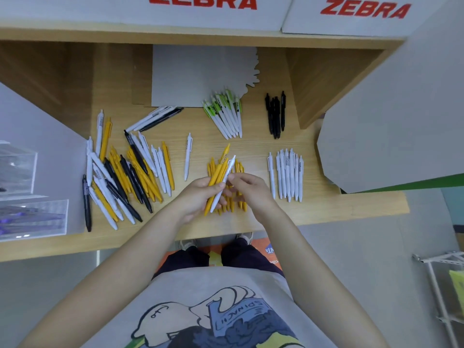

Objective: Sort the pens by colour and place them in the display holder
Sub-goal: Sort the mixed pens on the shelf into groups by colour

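My left hand (198,197) grips a small bunch of pens: several yellow ones (218,177) and one white pen (227,174). My right hand (247,188) pinches the white pen near its middle. Both hands hover over a sorted yellow pile (241,169) on the wooden shelf (200,144). To the right lies a row of white pens (287,174). Behind are a white-and-green group (226,114) and a black group (275,114). A mixed unsorted heap (125,177) spreads at the left. A single white pen (187,156) lies apart.
Clear acrylic holders (32,217) stand at the left edge of the shelf. A grey card sheet (198,74) lies at the back. A large grey board (391,116) leans at the right. White ZEBRA boxes (203,11) sit on top.
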{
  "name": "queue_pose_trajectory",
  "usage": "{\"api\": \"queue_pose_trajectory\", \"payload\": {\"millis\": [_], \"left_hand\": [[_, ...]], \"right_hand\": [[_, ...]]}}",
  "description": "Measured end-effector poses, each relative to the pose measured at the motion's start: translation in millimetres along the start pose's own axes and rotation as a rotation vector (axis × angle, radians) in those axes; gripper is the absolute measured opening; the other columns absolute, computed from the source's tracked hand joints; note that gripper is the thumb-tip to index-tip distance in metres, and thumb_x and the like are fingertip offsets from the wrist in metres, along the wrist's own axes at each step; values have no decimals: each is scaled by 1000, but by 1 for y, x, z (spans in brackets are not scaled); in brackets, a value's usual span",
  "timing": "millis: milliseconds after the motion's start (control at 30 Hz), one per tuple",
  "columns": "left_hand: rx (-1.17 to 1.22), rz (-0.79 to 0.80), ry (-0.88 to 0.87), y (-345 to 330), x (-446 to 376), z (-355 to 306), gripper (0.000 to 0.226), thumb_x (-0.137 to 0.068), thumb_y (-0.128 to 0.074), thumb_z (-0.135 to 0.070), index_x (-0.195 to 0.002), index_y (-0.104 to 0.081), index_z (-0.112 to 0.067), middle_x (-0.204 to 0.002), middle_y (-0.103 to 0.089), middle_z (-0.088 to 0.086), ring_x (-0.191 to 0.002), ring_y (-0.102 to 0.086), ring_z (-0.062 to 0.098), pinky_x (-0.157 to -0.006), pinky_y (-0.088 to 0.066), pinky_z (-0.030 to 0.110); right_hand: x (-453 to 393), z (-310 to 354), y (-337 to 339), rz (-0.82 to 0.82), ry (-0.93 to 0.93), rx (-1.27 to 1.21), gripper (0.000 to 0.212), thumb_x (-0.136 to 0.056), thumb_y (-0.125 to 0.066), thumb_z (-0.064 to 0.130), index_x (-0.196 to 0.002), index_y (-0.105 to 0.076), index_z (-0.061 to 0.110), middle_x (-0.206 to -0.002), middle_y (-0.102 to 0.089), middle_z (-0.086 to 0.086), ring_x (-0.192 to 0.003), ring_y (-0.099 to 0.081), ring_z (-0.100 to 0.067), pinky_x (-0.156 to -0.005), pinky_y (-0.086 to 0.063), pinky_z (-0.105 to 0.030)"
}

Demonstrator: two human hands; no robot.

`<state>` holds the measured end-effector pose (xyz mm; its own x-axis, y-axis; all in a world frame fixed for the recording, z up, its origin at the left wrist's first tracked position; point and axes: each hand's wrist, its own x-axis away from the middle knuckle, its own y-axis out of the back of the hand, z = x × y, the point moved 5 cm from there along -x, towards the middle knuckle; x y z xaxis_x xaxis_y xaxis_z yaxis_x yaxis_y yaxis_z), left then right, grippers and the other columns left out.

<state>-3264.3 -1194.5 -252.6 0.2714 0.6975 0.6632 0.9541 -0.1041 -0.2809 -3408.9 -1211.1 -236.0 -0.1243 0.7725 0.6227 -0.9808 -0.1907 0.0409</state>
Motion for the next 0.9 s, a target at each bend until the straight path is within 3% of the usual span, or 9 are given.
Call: {"api": "queue_pose_trajectory", "payload": {"millis": [133,200,300,400,467,533,633,800,900], "left_hand": [[-55,103,34,-26,-8,-7,25,-102,-54,-24,-119,-65,-9,-103,-74,18,-85,-73,30,-69,-60,35],[-115,39,38,-33,-14,-9,24,-103,-53,-31,-119,-64,-17,-88,-73,12,-71,-71,26,-60,-58,34],[-240,-23,-6,-45,-25,-11,22,-104,-49,-36,-116,-64,-24,-64,-55,1,-49,-48,15,-44,-39,25],[-249,-16,2,-63,-36,-11,23,-106,-46,-32,-116,-63,-21,-64,-42,-3,-49,-36,10,-42,-29,20],[-216,-31,10,-73,-41,-13,23,-106,-46,-26,-117,-62,-15,-68,-42,-1,-52,-37,10,-43,-29,20],[-175,-57,12,-78,-46,-14,22,-106,-47,-20,-118,-62,-11,-71,-43,1,-56,-41,11,-43,-30,19],[-123,-98,3,-82,-49,-13,22,-103,-52,-18,-117,-65,-8,-72,-45,2,-61,-47,14,-42,-33,21],[-161,-102,29,-85,-51,-12,23,-102,-54,-29,-119,-66,-19,-70,-51,2,-51,-46,14,-39,-27,21],[-203,-38,13,-92,-54,-13,23,-102,-53,-32,-119,-66,-24,-67,-49,-1,-50,-39,12,-39,-24,20]], "right_hand": [[9,5,27,-150,48,-141,16,-99,-54,17,-94,-66,8,-90,-70,-11,-84,-69,-22,-84,-56,-42],[12,4,51,-258,42,-200,16,-103,-42,17,-98,-56,10,-82,-67,-10,-75,-69,-23,-75,-57,-39],[18,-3,92,-395,15,-93,16,-103,-38,20,-99,-52,16,-65,-55,-4,-53,-53,-17,-54,-48,-31],[17,-12,128,-474,-26,69,21,-99,-40,14,-88,-58,14,-73,-53,1,-64,-48,-15,-61,-41,-29],[11,-14,143,-478,-40,149,22,-97,-43,10,-98,-64,4,-79,-56,0,-69,-51,-15,-65,-42,-26],[3,-13,154,-503,-32,199,23,-96,-46,9,-104,-66,5,-80,-59,2,-69,-53,-10,-63,-42,-19],[-6,-11,164,-519,-11,242,13,-95,-50,7,-98,-62,12,-79,-56,7,-71,-52,-7,-52,-37,-7],[-13,-20,170,-532,-21,259,24,-94,-55,10,-113,-66,1,-98,-62,-4,-91,-56,-16,-76,-40,-18],[-10,-11,163,-510,36,157,24,-95,-55,17,-102,-71,1,-90,-67,-10,-80,-56,-10,-75,-43,-21]]}}
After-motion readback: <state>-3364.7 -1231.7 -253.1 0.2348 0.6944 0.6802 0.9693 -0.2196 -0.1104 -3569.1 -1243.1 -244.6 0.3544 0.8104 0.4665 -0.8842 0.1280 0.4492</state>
